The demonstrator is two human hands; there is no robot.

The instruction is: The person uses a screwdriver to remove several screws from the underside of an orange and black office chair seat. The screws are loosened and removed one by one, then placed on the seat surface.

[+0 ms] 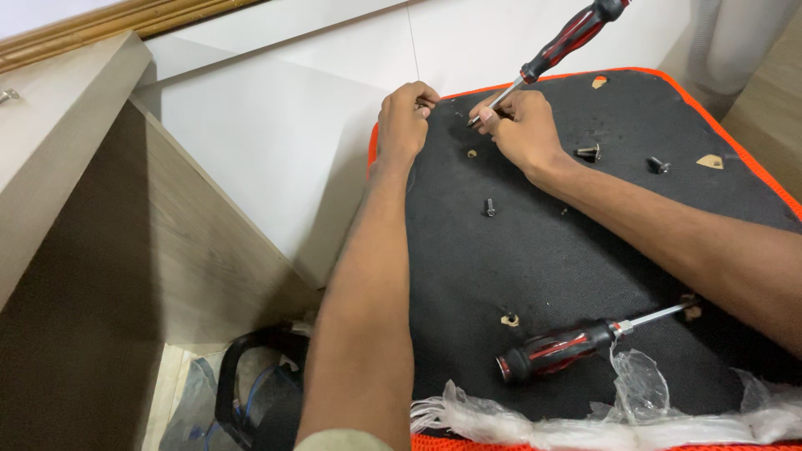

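Lying flat across the right of the view: black fabric panel (568,242) with orange mesh edging, several holes showing pale wood beneath.
Wooden cabinet side (92,250), grey-brown, at left; white wall panel (276,142) behind.
Crumpled clear plastic wrap (601,418) along the panel's near edge.
Left hand (403,121): at the panel's far left corner, fingers curled shut at the edge; what they pinch is too small to tell.
Right hand (522,125): just beside the left, fingers closed round the metal shaft of a red-and-black screwdriver (564,40), handle tilted up and away, tip down at the panel.
Second red-and-black screwdriver (576,342): lying loose on the panel near the plastic, well apart from both hands.
Loose black bolts: one (489,206) mid-panel, two more (589,153) (658,165) right of the right hand.
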